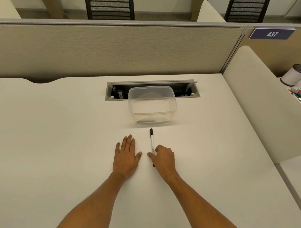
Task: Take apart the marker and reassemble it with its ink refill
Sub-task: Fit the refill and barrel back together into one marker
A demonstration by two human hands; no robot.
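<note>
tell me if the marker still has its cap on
Cap on: the marker lies whole on the desk, black cap at its far end, right hand closing over its near end.

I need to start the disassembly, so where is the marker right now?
In the head view, the marker lies on the desk just in front of the clear container, its near end under the right hand.

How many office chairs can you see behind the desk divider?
2. One black mesh-backed chair stands beyond the divider near top centre; the other chair is at upper right. Only their backs show, and more may be hidden out of frame.
</note>
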